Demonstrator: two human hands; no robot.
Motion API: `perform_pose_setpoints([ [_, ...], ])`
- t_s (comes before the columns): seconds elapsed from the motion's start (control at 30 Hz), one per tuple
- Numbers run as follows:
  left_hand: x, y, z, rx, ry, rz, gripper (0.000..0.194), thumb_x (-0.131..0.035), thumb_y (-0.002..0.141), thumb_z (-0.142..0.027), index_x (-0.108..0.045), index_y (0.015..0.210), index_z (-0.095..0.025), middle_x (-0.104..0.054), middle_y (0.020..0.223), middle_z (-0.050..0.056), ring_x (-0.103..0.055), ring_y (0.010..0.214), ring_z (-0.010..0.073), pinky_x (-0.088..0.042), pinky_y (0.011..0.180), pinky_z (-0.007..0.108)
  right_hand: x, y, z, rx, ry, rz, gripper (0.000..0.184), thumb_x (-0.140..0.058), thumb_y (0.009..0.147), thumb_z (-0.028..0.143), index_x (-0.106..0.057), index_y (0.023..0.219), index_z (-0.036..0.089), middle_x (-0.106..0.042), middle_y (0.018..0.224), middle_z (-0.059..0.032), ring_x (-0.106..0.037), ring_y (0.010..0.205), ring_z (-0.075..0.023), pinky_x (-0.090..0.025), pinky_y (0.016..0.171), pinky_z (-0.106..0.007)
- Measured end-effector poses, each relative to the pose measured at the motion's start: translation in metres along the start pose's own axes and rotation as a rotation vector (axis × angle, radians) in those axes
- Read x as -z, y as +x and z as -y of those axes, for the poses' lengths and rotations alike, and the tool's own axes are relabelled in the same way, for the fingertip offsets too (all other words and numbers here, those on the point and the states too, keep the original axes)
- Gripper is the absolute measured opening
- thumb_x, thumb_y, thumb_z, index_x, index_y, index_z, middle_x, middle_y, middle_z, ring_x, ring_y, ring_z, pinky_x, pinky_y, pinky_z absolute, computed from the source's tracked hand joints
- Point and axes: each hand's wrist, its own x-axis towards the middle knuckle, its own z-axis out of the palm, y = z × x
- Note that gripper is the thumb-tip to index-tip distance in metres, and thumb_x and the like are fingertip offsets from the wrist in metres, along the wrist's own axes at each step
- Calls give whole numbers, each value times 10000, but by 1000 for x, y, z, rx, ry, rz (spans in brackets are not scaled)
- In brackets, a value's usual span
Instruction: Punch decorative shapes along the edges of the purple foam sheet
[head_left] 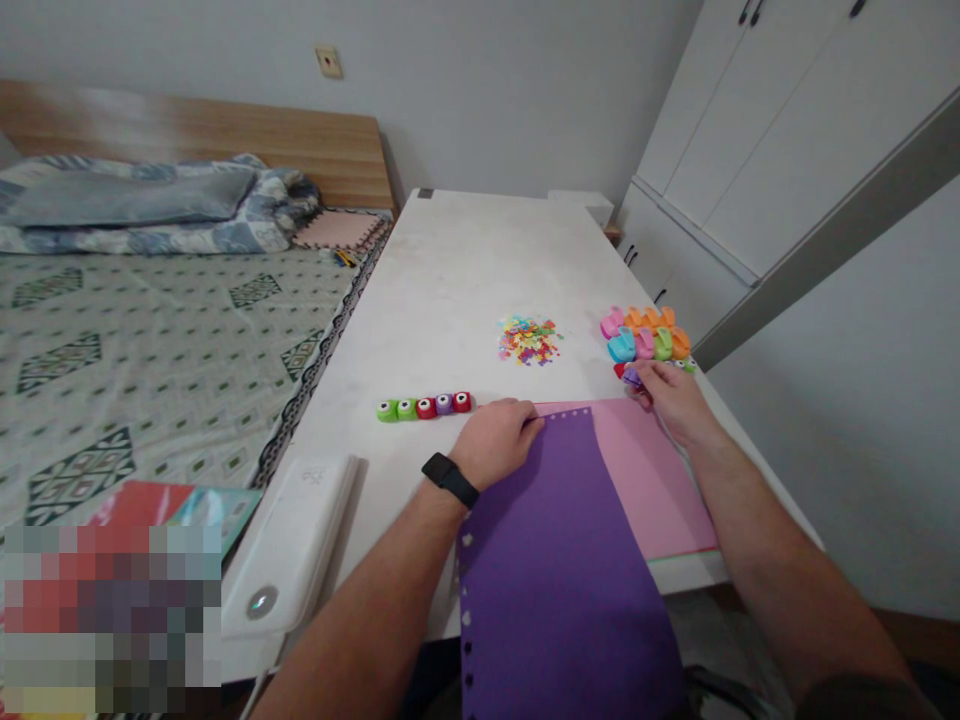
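Purple paper lies nearest the camera, extending past the table's near edge toward the person, with small punched holes along its left side and far edge. The left hand is clamped on its far left corner, seemingly so the overhanging sheet cannot slide off. At the table's right side, the right hand has its fingertips closed on a small purple punch, a grip that suits so little a body; whether the punch is lifted or resting cannot be told. Pink paper lies flat, partly under the purple sheet, with red and green edges showing beneath it, likely stacked for tidiness. Beyond the sheets sits a heap of paper bits, probably gathered to stop them scattering. Five punches stand in a row beside the left hand, perhaps for easy picking, while plastic punches sit close together beyond the right. Farther left, a white device rests on the table, leaving the papers room.
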Motion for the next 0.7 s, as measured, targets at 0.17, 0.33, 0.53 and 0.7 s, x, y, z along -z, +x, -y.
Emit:
perform_pose_setpoints([
  [0.17, -1, 0, 0, -5, 17, -2, 298, -476, 1024, -359, -686, 901, -187, -725, 896, 88, -673, 846, 207, -484, 775, 317, 8, 2, -8, 80, -152, -80, 370, -702, 844, 550, -785, 992, 221, -761, 947, -66, -625, 707, -161, -491, 572, -276],
  [0.33, 0, 0, 0, -6, 23, 7, 307, -468, 1028, -356, -687, 899, -184, -723, 895, 91, -672, 847, 208, -481, 774, 319, 14, 3, -11, 136, -344, -102, 316, -700, 872, 509, -808, 1023, 254, -780, 1002, -60, -677, 875, -222, -538, 765, -358],
  [0.53, 0, 0, -1, -4, 23, 6, 309, -469, 1027, -355, -687, 893, -181, -718, 887, 92, -668, 836, 209, -479, 766, 322, 17, 6, -17, 193, -451, -106, 314, -699, 862, 489, -817, 1026, 249, -787, 1034, -67, -687, 933, -262, -513, 843, -406],
  [0.7, 1, 1, -3, -5, 23, 8, 308, -472, 1025, -346, -690, 886, -179, -718, 885, 91, -668, 840, 208, -477, 773, 323, 17, 7, -19, 161, -516, -87, 352, -668, 855, 478, -807, 1067, 234, -792, 1024, -68, -701, 904, -254, -512, 836, -407],
])
